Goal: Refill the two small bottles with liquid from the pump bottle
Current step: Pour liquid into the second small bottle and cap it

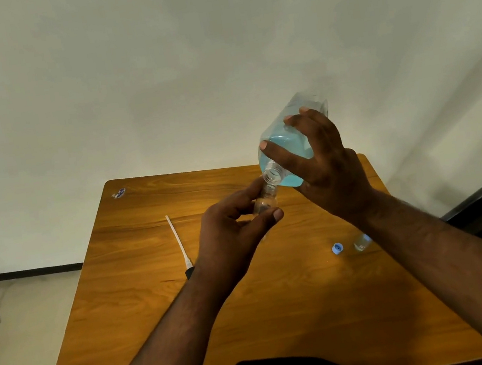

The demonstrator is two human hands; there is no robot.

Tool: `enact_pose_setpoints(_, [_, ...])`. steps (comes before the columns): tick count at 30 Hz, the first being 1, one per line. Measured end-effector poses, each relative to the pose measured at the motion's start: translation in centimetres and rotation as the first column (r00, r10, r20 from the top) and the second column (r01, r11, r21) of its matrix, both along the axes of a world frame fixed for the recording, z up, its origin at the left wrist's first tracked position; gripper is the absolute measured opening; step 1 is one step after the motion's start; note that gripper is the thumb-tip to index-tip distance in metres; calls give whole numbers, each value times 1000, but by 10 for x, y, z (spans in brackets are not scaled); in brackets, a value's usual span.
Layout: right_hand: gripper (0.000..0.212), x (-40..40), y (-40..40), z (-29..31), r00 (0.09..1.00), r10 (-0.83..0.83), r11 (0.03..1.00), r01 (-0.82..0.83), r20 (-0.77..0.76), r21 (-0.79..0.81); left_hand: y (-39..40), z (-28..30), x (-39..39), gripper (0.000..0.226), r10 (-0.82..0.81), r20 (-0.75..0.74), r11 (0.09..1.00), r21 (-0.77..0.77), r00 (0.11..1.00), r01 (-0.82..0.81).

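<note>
Above the table (123, 325), the right hand (330, 169) grips the big bottle (284, 144) tilted neck-down, blue liquid inside; its mouth meets a small bottle (264, 199) pinched in the left hand (234, 230). The pump (179, 244), second small bottle (362, 242) and a cap (337, 248) lie on the wood

A single wide-angle view comes from the person's head, facing forward and steeply down. Both forearms enter from the bottom edge and converge at mid-frame, where the left hand (239, 223) and right hand (321, 164) sit close to the lens. Beyond the fingertips, the far edge of the wooden table (112, 311) meets a pale wall (154, 70) that fills the upper half. Below the wrists the tabletop runs down to the near edge. Lines bow at the borders. No second view shares the scene.
</note>
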State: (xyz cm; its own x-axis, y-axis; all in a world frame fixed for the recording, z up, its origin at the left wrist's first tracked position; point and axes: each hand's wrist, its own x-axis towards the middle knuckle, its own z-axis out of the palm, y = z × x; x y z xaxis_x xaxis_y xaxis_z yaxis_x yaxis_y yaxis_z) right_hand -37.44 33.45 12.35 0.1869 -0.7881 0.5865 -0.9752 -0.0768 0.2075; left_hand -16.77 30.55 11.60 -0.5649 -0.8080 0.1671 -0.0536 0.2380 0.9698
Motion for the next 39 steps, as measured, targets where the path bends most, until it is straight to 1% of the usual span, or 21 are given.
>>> enact_pose_setpoints(10, [75, 0, 2, 3, 1000, -10, 999, 9, -17, -40, 2, 2, 0, 55, -6, -30, 1000, 5, 1000, 7])
enact_pose_setpoints(29, [79, -1, 4, 4, 999, -23, 999, 21, -43, -47, 3, 0, -4, 56, -5, -41, 1000, 1, 999, 5])
enact_pose_setpoints(35, [76, -2, 5, 5, 999, -26, 999, 23, -46, -48, 2, -1, -5, 56, -7, -43, 1000, 15, 999, 8])
enact_pose_setpoints(39, [81, -2, 5, 6, 999, -28, 999, 26, -46, -41, 2, -1, -6, 56, -10, -51, 1000, 20, 999, 11])
